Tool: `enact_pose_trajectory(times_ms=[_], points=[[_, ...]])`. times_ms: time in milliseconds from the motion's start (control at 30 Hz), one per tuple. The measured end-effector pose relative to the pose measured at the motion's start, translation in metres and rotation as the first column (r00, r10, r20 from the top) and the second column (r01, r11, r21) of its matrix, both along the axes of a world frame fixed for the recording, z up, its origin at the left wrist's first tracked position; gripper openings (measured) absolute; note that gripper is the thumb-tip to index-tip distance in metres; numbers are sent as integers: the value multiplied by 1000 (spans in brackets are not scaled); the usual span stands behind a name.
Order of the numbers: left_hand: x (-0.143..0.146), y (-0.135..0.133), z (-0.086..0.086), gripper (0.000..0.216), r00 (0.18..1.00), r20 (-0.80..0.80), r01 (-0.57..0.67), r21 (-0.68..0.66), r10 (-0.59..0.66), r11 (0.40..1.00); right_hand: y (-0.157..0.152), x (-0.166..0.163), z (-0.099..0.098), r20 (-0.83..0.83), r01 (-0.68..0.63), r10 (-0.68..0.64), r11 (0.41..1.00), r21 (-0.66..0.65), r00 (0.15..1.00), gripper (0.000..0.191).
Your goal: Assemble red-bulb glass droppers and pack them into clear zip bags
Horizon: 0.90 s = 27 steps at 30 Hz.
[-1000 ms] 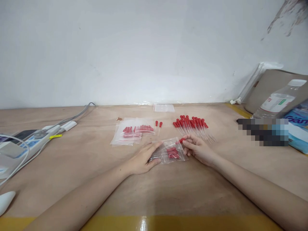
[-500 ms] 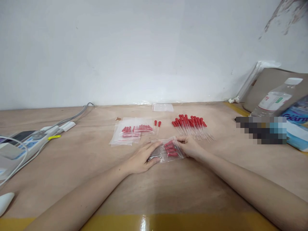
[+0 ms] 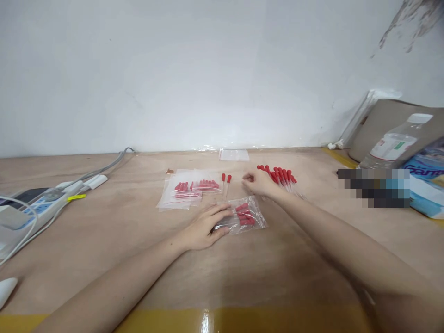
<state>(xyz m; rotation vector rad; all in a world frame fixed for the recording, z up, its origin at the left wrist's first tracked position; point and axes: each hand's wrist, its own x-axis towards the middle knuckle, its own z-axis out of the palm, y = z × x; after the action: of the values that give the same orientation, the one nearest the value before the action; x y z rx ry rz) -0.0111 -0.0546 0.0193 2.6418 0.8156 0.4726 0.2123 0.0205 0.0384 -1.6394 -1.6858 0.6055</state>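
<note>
My left hand (image 3: 204,226) lies on the wooden table with its fingers stretched flat over the left end of a small clear bag (image 3: 255,222) that holds several red-capped droppers (image 3: 244,214). My right hand (image 3: 258,182) hovers farther back, its fingers loosely spread and nothing visible in them. It sits at the left edge of a pile of loose red-capped droppers (image 3: 282,177). Two single droppers (image 3: 225,180) lie just left of its fingertips.
Filled clear bags (image 3: 187,189) lie left of centre, and empty bags (image 3: 234,155) near the wall. A power strip with cables (image 3: 52,203) is at the left. A water bottle (image 3: 393,143), cardboard (image 3: 388,120) and a blue pack (image 3: 426,180) stand at the right. Yellow tape (image 3: 208,321) marks the front edge.
My right hand has left the bag's right end and moved back and up to the dropper pile. My left hand and the bag have stayed in place.
</note>
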Motion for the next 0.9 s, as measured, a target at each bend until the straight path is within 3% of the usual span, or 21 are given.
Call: enact_pose_trajectory(times_ms=[167, 267, 367, 500, 633, 767, 900], points=[[-2, 1, -4, 42, 1000, 5, -9, 20, 9, 1000, 42, -36, -15, -40, 32, -36, 995, -91, 999, 10], [-2, 1, -4, 43, 1000, 5, -17, 23, 17, 1000, 53, -49, -25, -94, 31, -42, 993, -115, 995, 11], [-2, 1, -4, 43, 1000, 8, -11, 14, 11, 1000, 53, -50, -23, -196, 30, -54, 992, -124, 979, 13], [-2, 1, -4, 43, 1000, 16, -8, 7, 8, 1000, 37, -21, -9, -370, 101, -110, 994, -43, 923, 5], [-1, 0, -2, 43, 1000, 7, -11, -2, 11, 1000, 1, 32, -11, -651, 296, -49, 914, 276, 757, 22], [-1, 0, 0, 42, 1000, 21, -7, 8, 6, 1000, -32, 62, -29, -705, 338, -70, 908, 248, 705, 31], [0, 0, 0, 42, 1000, 29, -4, 24, 4, 1000, -43, 57, -42, -771, 330, -77, 927, 179, 633, 38]])
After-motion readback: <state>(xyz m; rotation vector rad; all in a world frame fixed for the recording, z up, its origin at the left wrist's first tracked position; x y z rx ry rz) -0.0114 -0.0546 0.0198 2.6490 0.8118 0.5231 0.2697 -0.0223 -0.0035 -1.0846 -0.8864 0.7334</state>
